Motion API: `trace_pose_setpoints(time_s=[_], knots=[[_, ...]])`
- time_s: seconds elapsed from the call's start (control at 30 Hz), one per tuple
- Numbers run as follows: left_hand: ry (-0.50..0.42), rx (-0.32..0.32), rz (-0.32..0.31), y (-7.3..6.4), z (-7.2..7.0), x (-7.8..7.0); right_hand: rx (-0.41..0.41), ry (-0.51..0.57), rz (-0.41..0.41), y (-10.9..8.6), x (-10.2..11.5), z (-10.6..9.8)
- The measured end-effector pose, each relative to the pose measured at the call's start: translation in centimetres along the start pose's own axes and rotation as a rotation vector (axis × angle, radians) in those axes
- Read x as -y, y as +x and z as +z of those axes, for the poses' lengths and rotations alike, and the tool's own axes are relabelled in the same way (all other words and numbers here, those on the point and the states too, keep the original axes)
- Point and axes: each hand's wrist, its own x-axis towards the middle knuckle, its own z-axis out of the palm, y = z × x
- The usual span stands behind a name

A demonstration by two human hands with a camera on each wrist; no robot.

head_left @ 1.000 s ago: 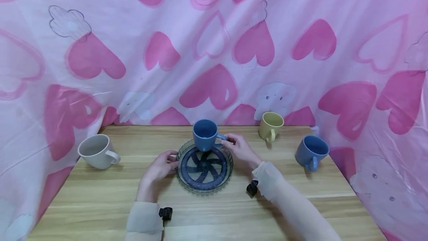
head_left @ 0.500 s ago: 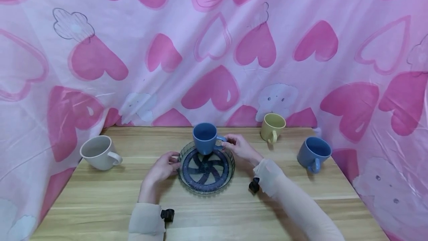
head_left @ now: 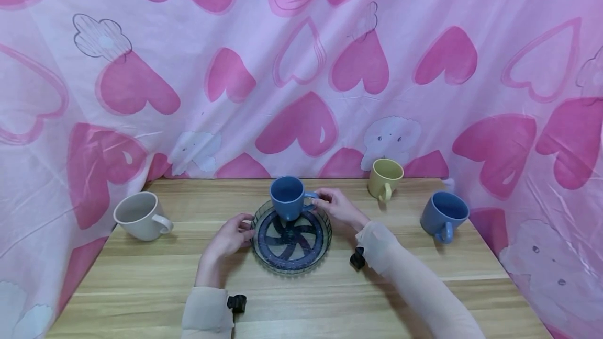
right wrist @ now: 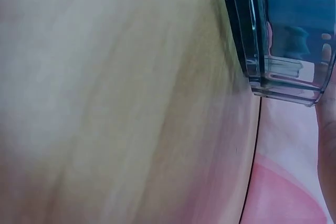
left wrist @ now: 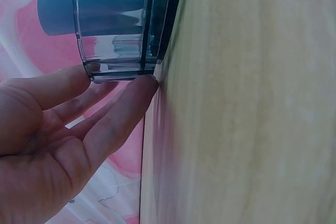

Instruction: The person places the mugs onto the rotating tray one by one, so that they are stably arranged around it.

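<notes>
A blue mug [head_left: 287, 198] stands within the rim of a round clear glass dish [head_left: 289, 266] with a dark swirl pattern, toward its back side. Whether its base touches the dish floor cannot be told. My right hand [head_left: 340, 207] pinches the mug's handle from the right; only part of a finger [right wrist: 326, 156] shows in the right wrist view. At the dish's left side, my left hand [head_left: 229, 235] touches the outer wall with fairly straight fingers. In the left wrist view, one fingertip [left wrist: 147, 85] meets the dish's lower edge by the table.
A light grey mug [head_left: 137, 216] stands at the table's left. Toward the right are a yellow mug [head_left: 383, 179] near the back edge and a second blue mug [head_left: 443, 214]. A pink heart-patterned cloth [head_left: 297, 82] hangs behind the wooden table [head_left: 301, 310].
The blue mug has come down a little and slightly toward me, still held by its handle in my right hand. My left hand stays at the dish; the view shifts slightly.
</notes>
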Motion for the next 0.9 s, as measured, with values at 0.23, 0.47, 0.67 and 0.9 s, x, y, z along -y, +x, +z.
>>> trace_pose_setpoints(time_s=[0.23, 0.47, 0.67, 0.9], knots=[[0.013, -0.013, -0.012, 0.2, 0.1, 0.0, 0.013, 0.012, 0.016, -0.3, 2.3, -0.2], [0.027, -0.02, -0.012, 0.0, 0.1, 0.2, -0.003, -0.005, -0.002, -0.3, 2.5, -0.1], [0.024, -0.026, -0.005, 0.0, 0.0, 0.1, -0.026, 0.038, 0.0, -0.1, 2.0, 0.0], [0.024, -0.017, -0.003, -0.1, 0.0, 0.2, -0.07, 0.061, 0.014, 0.4, -1.0, -0.1]])
